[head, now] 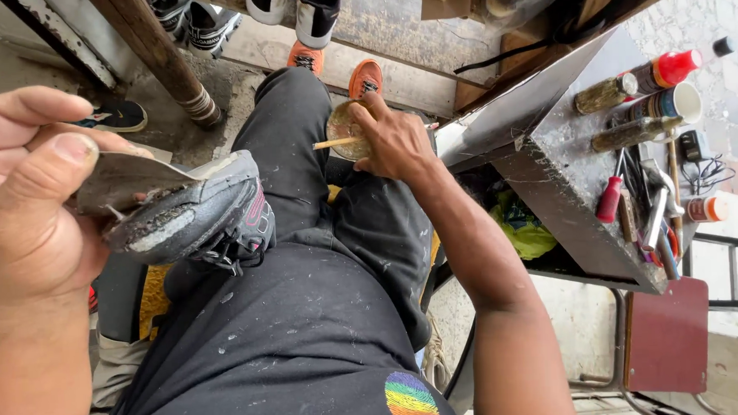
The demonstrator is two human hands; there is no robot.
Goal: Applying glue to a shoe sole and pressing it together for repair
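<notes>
Shoe [193, 218] near left, resting on lap, sole peeled away from upper. Left hand [25, 187] closed on loose sole flap [127, 181], thumb on top. Right hand [391, 141] farther out, fingers pinched on thin stick [334, 142] dipped in small round tin [343, 128]. Judged: shoe light, upper soft, sole bendy; firmest grip at heel. Tool tray [582, 224] at right held bottles [635, 88].

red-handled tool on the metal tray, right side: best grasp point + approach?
Probably grip the red handle from the near left. It is the thick, rounded end at the tray's open side, while the shaft end runs up into the crowded tools, leaving little room there. Both hands are busy: left hand on the shoe, right hand at the tin.
</notes>
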